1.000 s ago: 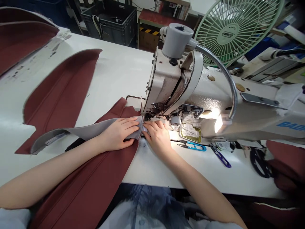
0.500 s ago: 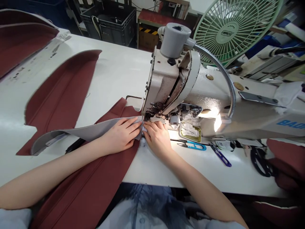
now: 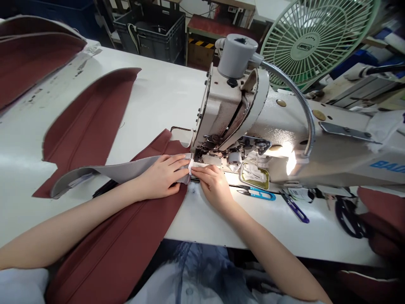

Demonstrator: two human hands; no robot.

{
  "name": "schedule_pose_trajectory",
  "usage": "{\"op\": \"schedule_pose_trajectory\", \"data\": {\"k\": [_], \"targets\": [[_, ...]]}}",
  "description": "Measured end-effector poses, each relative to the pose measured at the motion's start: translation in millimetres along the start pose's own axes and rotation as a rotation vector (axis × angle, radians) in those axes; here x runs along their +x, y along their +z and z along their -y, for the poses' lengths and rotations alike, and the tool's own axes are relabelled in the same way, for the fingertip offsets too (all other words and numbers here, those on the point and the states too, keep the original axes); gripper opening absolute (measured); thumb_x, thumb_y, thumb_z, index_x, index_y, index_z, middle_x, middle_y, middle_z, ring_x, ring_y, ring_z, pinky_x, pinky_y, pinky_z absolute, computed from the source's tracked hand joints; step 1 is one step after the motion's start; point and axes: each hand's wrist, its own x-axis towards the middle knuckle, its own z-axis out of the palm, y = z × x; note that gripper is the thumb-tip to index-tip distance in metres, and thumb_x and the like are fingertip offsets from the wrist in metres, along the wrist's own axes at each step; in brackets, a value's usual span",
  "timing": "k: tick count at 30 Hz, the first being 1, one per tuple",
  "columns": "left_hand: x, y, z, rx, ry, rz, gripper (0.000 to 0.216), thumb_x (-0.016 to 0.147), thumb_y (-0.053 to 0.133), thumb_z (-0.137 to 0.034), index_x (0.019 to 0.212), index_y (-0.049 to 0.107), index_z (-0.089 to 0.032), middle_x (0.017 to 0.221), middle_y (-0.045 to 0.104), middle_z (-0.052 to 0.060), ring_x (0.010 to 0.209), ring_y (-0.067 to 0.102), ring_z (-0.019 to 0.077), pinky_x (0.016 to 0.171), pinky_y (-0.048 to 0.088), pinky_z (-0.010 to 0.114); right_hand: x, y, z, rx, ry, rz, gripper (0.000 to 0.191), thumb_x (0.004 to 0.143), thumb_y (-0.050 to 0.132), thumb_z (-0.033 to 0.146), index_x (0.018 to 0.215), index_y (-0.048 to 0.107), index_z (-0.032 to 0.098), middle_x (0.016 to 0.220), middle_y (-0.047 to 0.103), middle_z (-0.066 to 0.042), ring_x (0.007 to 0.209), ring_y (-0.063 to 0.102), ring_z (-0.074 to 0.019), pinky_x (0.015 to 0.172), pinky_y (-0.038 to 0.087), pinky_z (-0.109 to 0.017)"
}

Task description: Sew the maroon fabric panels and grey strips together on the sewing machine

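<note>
My left hand (image 3: pixel 164 175) lies with its fingers stretched out on the grey backing (image 3: pixel 122 169) of a folded fabric piece, just left of the needle area. My right hand (image 3: pixel 215 185) has its fingers together at the fabric's right edge, by a small white strip (image 3: pixel 190 165); the fingertips are partly hidden. Maroon fabric (image 3: pixel 126 245) with a stitched seam line runs under my left forearm to the table's front edge. Close in front of both hands stands the sewing machine head (image 3: pixel 218 105), its presser foot hard to make out.
Right of my right hand lie blue thread snips (image 3: pixel 261 194), a small tray (image 3: pixel 255 176), a purple-handled cutter (image 3: pixel 295 207) and black-handled scissors (image 3: pixel 348 219). More maroon panels (image 3: pixel 91 118) rest at left on the white table (image 3: pixel 161 93). A green fan (image 3: pixel 311 46) stands behind.
The view has shifted slightly. My right hand has drawn back a little from the presser foot, its fingers closer together, and the white strip shows more. The left hand stays on the grey backing.
</note>
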Motion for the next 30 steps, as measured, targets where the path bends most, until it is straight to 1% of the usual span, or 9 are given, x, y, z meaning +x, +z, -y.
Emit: {"op": "schedule_pose_trajectory", "data": {"k": [4, 7, 11, 16, 20, 24, 28, 30], "targets": [[-3, 5, 2, -0.035, 0.0, -0.02, 0.046, 0.084, 0.052, -0.019, 0.13, 0.049, -0.013, 0.142, 0.05, 0.013, 0.14, 0.035, 0.0283, 0.108, 0.038, 0.043, 1, -1, 4, -0.091, -0.049, 0.027, 0.033, 0.093, 0.047, 0.009, 0.116, 0.069, 0.021, 0.119, 0.069, -0.004, 0.099, 0.058, -0.0203, 0.082, 0.043, -0.038], [1, 7, 5, -0.043, -0.018, -0.008, 0.054, 0.083, 0.052, -0.018, 0.136, 0.042, -0.011, 0.142, 0.049, 0.015, 0.137, 0.04, 0.0279, 0.109, 0.039, 0.042, 5, -2, 6, -0.179, -0.053, 0.06, 0.032, 0.094, 0.048, 0.011, 0.118, 0.067, 0.021, 0.121, 0.068, -0.003, 0.099, 0.057, -0.0205, 0.081, 0.042, -0.037], [19, 6, 11, -0.025, -0.046, 0.019, 0.05, 0.084, 0.052, -0.02, 0.133, 0.045, -0.011, 0.142, 0.046, 0.016, 0.13, 0.048, 0.0281, 0.106, 0.042, 0.041, 10, -4, 2, -0.303, -0.006, 0.085, 0.033, 0.097, 0.045, 0.014, 0.123, 0.065, 0.019, 0.126, 0.066, -0.005, 0.1, 0.055, -0.0222, 0.082, 0.041, -0.038], [40, 9, 14, -0.014, -0.038, 0.025, 0.047, 0.085, 0.053, -0.022, 0.131, 0.048, -0.011, 0.133, 0.05, 0.016, 0.123, 0.052, 0.0275, 0.105, 0.043, 0.04, 11, -11, -7, -0.34, 0.05, 0.071, 0.034, 0.097, 0.044, 0.016, 0.125, 0.064, 0.018, 0.127, 0.065, -0.006, 0.103, 0.055, -0.0234, 0.088, 0.041, -0.038], [42, 10, 11, -0.006, -0.02, 0.029, 0.048, 0.086, 0.052, -0.022, 0.133, 0.047, -0.011, 0.134, 0.049, 0.017, 0.124, 0.05, 0.0286, 0.104, 0.042, 0.041, 9, -14, -8, -0.332, 0.052, 0.077, 0.035, 0.097, 0.044, 0.016, 0.125, 0.063, 0.02, 0.127, 0.065, -0.006, 0.104, 0.055, -0.0234, 0.091, 0.041, -0.038], [39, 9, 10, -0.003, -0.018, 0.039, 0.048, 0.086, 0.052, -0.022, 0.132, 0.047, -0.011, 0.137, 0.048, 0.016, 0.128, 0.046, 0.0292, 0.106, 0.041, 0.041, 7, -13, -7, -0.32, 0.046, 0.07, 0.033, 0.098, 0.043, 0.019, 0.124, 0.064, 0.02, 0.126, 0.065, -0.005, 0.101, 0.056, -0.0224, 0.089, 0.042, -0.038], [39, 7, 9, -0.008, -0.014, 0.058, 0.049, 0.084, 0.053, -0.022, 0.132, 0.048, -0.011, 0.136, 0.049, 0.016, 0.124, 0.05, 0.0277, 0.106, 0.041, 0.039, 7, -12, -8, -0.321, 0.044, 0.061, 0.034, 0.098, 0.043, 0.018, 0.124, 0.064, 0.02, 0.126, 0.065, -0.005, 0.101, 0.056, -0.023, 0.087, 0.042, -0.038], [41, 8, 9, -0.009, -0.012, 0.048, 0.05, 0.084, 0.054, -0.022, 0.132, 0.047, -0.011, 0.135, 0.049, 0.016, 0.122, 0.051, 0.0272, 0.105, 0.041, 0.039, 8, -12, -8, -0.318, 0.049, 0.06, 0.034, 0.098, 0.043, 0.018, 0.124, 0.064, 0.019, 0.127, 0.065, -0.005, 0.102, 0.056, -0.0237, 0.088, 0.042, -0.039]]}}
